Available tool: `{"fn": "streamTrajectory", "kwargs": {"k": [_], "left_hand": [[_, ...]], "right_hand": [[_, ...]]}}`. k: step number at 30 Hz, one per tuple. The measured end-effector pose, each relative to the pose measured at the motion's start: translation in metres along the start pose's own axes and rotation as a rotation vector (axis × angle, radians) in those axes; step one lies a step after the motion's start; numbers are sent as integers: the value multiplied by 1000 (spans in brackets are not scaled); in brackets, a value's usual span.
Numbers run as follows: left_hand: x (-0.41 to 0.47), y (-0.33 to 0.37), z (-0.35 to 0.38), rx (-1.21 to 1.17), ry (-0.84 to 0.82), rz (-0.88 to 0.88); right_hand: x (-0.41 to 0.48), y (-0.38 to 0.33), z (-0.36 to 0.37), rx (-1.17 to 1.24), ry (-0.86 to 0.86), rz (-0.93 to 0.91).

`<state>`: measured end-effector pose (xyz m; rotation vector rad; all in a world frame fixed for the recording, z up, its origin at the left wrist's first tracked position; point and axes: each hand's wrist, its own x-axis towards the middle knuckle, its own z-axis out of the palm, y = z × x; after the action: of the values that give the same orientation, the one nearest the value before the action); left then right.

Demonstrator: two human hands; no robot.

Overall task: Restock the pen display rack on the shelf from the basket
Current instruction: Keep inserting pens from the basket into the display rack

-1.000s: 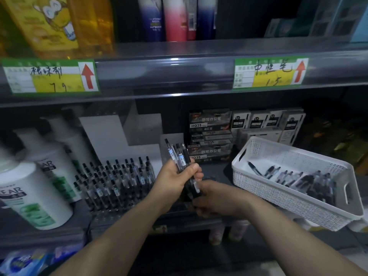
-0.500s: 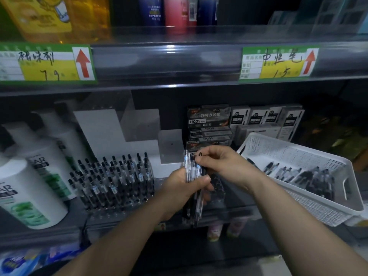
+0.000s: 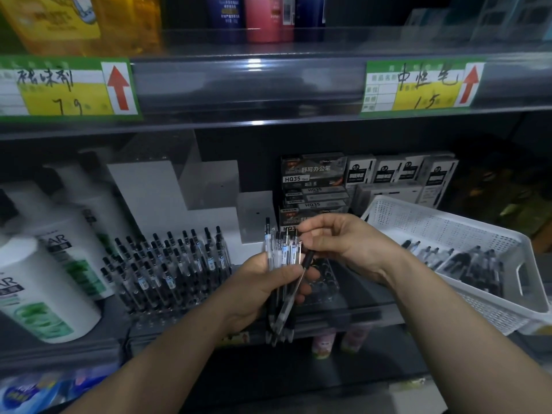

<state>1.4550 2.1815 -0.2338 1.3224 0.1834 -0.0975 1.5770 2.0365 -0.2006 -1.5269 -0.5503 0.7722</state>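
The left grip [image 3: 263,291] is curled round a bundle of pens [image 3: 280,252], which it holds upright with the clicker ends up. The right grip [image 3: 343,243] pinches the top of one tilted pen [image 3: 291,300] at the bundle's three o'clock edge. The pen rack [image 3: 167,264] stands on the shelf [image 3: 373,306] at nine o'clock from the hands, crowded with pens. The white basket [image 3: 448,216] sits at three o'clock, with loose pens inside.
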Motion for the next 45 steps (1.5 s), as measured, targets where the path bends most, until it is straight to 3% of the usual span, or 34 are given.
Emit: {"fn": "streamTrajectory", "kwargs": {"k": [8, 17, 27, 32, 37, 41, 45], "left_hand": [[3, -1, 0, -6, 48, 32], [6, -2, 1, 62, 10, -19], [6, 0, 1, -52, 7, -92], [4, 0, 4, -48, -53, -141], [4, 0, 4, -110, -67, -154], [5, 3, 2, -119, -50, -113], [7, 6, 0, -127, -14, -74]], "right_hand": [[-1, -1, 3, -66, 62, 90], [7, 9, 4, -26, 253, -33], [4, 8, 6, -64, 115, -55], [1, 4, 7, -172, -32, -22], [5, 7, 8, -152, -10, -19], [7, 9, 9, 0, 41, -9], [5, 6, 7, -41, 104, 29]]}}
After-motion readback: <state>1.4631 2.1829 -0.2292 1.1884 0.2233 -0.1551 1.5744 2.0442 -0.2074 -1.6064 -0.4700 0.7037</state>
